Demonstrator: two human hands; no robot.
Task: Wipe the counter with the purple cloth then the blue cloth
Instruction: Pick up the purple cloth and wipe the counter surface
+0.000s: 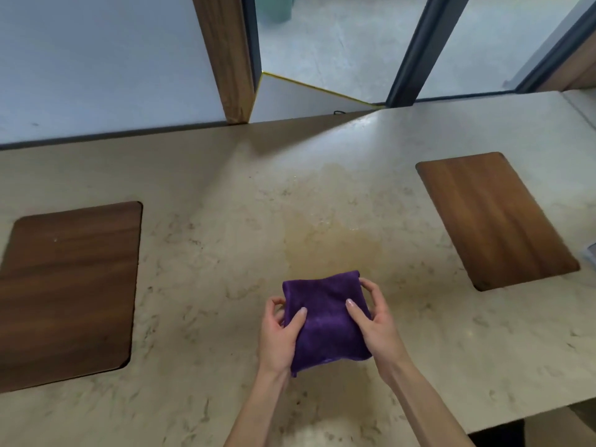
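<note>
The pale beige, marble-veined stone counter carries a folded square purple terry cloth near its front edge. Just behind the cloth a darker, yellowish wet patch spreads over the stone. Well to the cloth's left lies a dark brown rectangular wooden board; well to its right and farther back lies a lighter reddish-brown wooden board.

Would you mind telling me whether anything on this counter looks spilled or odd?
Yes: a darker, wet-looking patch stains the counter just beyond the purple cloth held in both hands. The blue cloth is not in view.
</note>
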